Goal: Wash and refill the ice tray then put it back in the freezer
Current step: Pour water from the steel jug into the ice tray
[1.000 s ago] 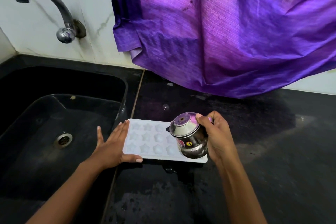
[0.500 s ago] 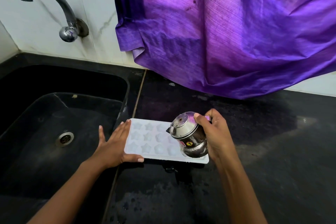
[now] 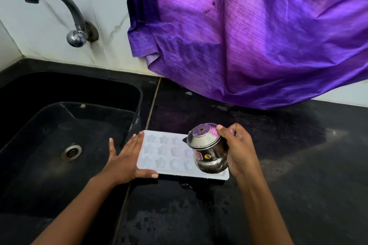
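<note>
A white ice tray (image 3: 165,152) with star-shaped cells lies flat on the black counter (image 3: 278,165), just right of the sink. My left hand (image 3: 127,159) rests against the tray's left end, fingers straight and thumb along its near edge. My right hand (image 3: 239,151) grips a small round steel pot (image 3: 209,149), tipped over onto its side above the tray's right end, its base turned up toward me. The pot hides the tray's right cells. I cannot tell whether water is coming out.
A black sink (image 3: 65,131) with a steel drain (image 3: 71,152) fills the left side. A curved steel tap (image 3: 59,8) juts from the white tiled wall above it. A purple cloth (image 3: 249,36) hangs down over the counter's back edge.
Both hands, the tray and the pot keep almost the same places. The pot has tipped slightly more.
</note>
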{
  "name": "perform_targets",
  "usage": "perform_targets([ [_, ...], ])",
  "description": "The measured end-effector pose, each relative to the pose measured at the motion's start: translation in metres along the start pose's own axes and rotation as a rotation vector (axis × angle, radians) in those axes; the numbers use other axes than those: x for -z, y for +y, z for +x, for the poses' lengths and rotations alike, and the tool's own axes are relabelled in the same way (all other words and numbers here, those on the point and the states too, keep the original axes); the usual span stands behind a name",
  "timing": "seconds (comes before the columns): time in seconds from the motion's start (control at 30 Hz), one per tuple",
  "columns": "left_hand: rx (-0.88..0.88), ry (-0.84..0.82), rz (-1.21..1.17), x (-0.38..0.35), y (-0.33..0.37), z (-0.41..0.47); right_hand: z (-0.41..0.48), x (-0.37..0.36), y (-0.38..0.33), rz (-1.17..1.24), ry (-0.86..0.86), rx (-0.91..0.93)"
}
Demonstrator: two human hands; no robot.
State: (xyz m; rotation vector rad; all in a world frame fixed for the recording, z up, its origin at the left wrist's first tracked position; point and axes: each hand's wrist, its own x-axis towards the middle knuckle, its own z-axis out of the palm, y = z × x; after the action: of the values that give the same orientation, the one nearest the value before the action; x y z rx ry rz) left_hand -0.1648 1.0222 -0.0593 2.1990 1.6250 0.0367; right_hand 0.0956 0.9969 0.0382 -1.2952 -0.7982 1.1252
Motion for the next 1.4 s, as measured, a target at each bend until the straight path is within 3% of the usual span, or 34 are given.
perform_targets([
  [0.17, 0.004, -0.003, 0.007, 0.001, 0.001, 0.0, 0.002, -0.005, 0.002, 0.04, -0.028, -0.009],
  [1.13, 0.01, 0.001, -0.008, 0.002, 0.003, -0.001, 0.006, -0.032, 0.005, -0.252, -0.092, 0.082],
  [1.4, 0.007, 0.012, -0.021, 0.001, 0.002, -0.002, 0.008, -0.031, 0.005, -0.177, -0.079, 0.042],
])
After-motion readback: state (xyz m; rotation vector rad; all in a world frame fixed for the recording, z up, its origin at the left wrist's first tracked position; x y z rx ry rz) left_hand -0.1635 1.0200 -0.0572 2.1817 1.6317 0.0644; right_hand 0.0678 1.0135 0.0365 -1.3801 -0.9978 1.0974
